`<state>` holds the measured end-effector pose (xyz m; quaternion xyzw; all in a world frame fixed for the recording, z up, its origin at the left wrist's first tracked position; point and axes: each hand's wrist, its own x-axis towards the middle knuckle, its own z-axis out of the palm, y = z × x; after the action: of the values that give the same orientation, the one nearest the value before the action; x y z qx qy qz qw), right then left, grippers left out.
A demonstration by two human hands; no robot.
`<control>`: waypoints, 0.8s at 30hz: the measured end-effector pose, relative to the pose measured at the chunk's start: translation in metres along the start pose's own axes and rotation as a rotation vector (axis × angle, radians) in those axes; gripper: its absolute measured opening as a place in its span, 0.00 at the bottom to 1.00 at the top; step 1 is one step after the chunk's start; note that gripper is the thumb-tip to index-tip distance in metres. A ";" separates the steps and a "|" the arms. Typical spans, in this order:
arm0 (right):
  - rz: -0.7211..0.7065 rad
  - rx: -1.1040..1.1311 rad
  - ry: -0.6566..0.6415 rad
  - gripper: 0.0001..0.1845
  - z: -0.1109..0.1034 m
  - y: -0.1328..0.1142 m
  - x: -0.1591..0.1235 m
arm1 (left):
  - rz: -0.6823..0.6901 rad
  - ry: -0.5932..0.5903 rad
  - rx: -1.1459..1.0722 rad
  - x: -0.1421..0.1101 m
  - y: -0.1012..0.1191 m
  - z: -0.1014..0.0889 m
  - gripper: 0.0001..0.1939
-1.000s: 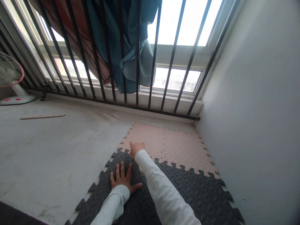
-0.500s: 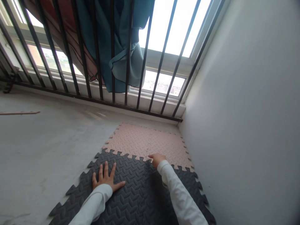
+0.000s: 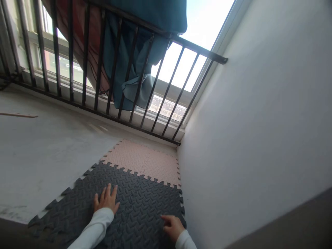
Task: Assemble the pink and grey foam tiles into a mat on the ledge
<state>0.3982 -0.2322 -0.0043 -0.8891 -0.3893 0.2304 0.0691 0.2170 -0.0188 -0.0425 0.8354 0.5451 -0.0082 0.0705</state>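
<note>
Dark mat [image 3: 145, 197]: under the left hand and below the right; its near edge runs out of view, and a seam is faint between the hands.
Pink mat [image 3: 140, 155]: beyond both hands, meeting the dark mat along a toothed join.
Left hand [image 3: 105, 200]: flat on the dark mat, grasping nothing, palm hidden beneath.
Right hand [image 3: 173, 226]: forefinger out, other fingers curled and partly hidden; whether it touches the mat or holds anything I cannot tell.
Sleeves [image 3: 90, 230]: both cut off behind the hands at the bottom edge.
Wooden strip [image 3: 19, 115]: on the floor, far ahead and left of the left hand, one end cropped.
Grey shape [image 3: 298, 228]: right of the right hand, too blurred to identify.
Since half a second ago: the right hand has left the pink-dark join and sits nearer the wearer; the left hand's fingers are closer together; the railing's top bar [image 3: 197, 49] now shows.
</note>
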 end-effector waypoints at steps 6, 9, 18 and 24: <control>0.048 -0.067 0.009 0.24 0.023 -0.001 -0.059 | 0.090 0.123 -0.312 -0.108 0.006 0.031 0.22; 0.029 -0.135 0.045 0.24 0.039 -0.014 -0.083 | 0.078 0.151 -0.404 -0.127 -0.010 0.041 0.20; 0.067 -0.264 0.236 0.23 0.077 -0.078 -0.109 | -0.039 -0.106 -0.578 -0.140 -0.043 0.016 0.13; 0.204 -0.288 0.260 0.26 0.069 -0.095 -0.092 | -0.018 -0.147 -0.608 -0.151 -0.042 0.011 0.11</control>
<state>0.2494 -0.2370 -0.0037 -0.9468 -0.3141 0.0614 -0.0324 0.1184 -0.1407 -0.0442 0.7683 0.5232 0.0942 0.3564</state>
